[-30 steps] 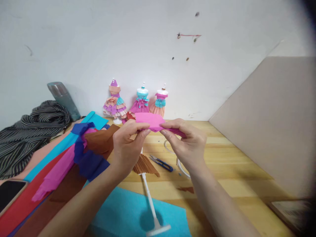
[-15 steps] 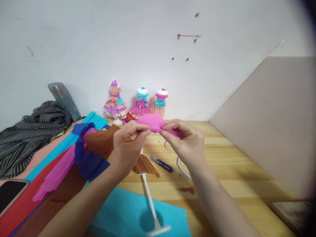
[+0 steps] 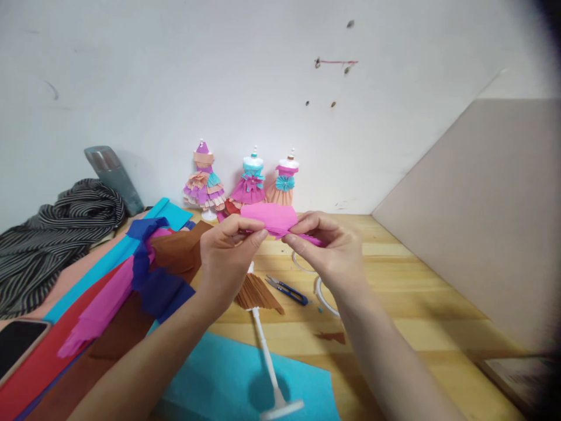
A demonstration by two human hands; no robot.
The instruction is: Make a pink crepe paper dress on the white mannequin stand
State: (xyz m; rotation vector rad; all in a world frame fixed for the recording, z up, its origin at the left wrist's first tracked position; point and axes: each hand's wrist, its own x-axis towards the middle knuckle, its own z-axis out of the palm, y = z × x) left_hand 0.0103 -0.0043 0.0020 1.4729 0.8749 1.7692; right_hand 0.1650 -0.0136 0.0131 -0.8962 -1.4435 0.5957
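Between my two hands a pink piece of crepe paper (image 3: 269,216) is held up above the table, its lower edge gathered in folds. My left hand (image 3: 230,248) pinches its left side between thumb and forefinger. On the right side, my right hand (image 3: 328,248) pinches the folds, and a pleated tail of the paper shows past its fingers. Below lies a small white mannequin stand (image 3: 265,345) on its side, with a pleated brown paper skirt (image 3: 258,294) on it. Its upper part is mostly hidden by my left hand.
Blue thread snips (image 3: 287,289) and white tape rolls (image 3: 325,298) lie on the wooden table. Turquoise paper (image 3: 219,374) spreads under the stand. Coloured paper sheets, a phone (image 3: 20,345) and striped cloth (image 3: 65,240) fill the left. Three dressed mannequins (image 3: 252,184) stand by the wall.
The pink paper is spread a little wider and flatter between my fingers, its upper edge straighter. Both hands stay in nearly the same place, still pinching it.
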